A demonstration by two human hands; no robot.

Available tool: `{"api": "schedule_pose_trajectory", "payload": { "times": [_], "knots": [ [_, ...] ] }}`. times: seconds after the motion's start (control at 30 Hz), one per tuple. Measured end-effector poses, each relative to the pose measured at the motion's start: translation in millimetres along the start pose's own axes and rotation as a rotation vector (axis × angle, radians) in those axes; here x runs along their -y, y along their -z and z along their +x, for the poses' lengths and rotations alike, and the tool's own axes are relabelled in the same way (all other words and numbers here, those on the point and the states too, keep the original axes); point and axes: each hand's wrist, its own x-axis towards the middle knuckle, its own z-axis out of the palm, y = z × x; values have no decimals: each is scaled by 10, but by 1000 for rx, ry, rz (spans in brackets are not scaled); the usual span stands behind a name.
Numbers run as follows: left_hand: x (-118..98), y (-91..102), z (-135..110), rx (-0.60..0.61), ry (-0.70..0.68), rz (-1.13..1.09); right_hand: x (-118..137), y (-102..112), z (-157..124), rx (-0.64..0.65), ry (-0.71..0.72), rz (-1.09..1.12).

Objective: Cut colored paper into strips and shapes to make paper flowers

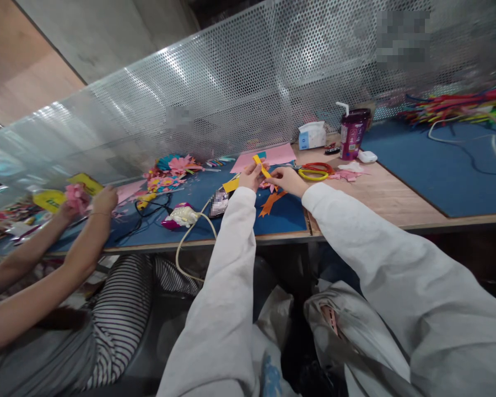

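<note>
Between my two hands is a narrow strip of yellow paper, held slantwise above the blue mat. My left hand is closed on its upper part, and the fingers of my right hand pinch its lower end. Under my hands lie an orange paper ribbon piece and some pink scraps. A wider yellow paper piece shows just left of my left hand. Scissors with red and yellow handles rest beyond my right hand, beside pink paper scraps.
A co-worker's hands hold a pink paper flower at the left. Nearby are paper flowers and a corded glue gun. A purple cup with a straw and a tissue pack stand before the perforated metal screen.
</note>
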Motion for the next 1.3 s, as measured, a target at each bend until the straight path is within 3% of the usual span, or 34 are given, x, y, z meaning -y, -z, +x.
{"api": "schedule_pose_trajectory", "payload": {
  "times": [0.13, 0.53, 0.77, 1.07, 1.3],
  "knots": [
    [14, 12, 5, 8, 11, 12, 20, -5, -16, 31, -53, 60],
    [-11, -99, -90, 8, 32, 8, -71, -17, 32, 46, 13, 12],
    [-13, -69, -92, 44, -5, 74, -28, 4, -1, 78, -3, 54],
    [-36, -127, -143, 4, 27, 49, -37, 48, 12, 83, 18, 12],
    [-96, -118, -112, 52, 44, 3, -25, -43, -15, 166, -28, 150]
  ]
}}
